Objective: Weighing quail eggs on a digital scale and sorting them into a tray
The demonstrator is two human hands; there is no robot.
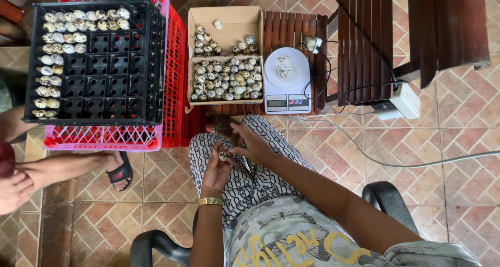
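Note:
My left hand holds a small speckled quail egg over my lap, a gold watch on its wrist. My right hand meets it from the right, its fingertips touching the egg; whether it holds anything of its own is unclear. Straight ahead stands a cardboard box filled with several speckled eggs. A white digital kitchen scale with one egg on its platform sits on a wooden slatted stool right of the box.
A black egg tray, partly filled along its left and top, lies on stacked red and pink crates. Another person's feet rest at the left. A power strip and cables run over the tiled floor at right.

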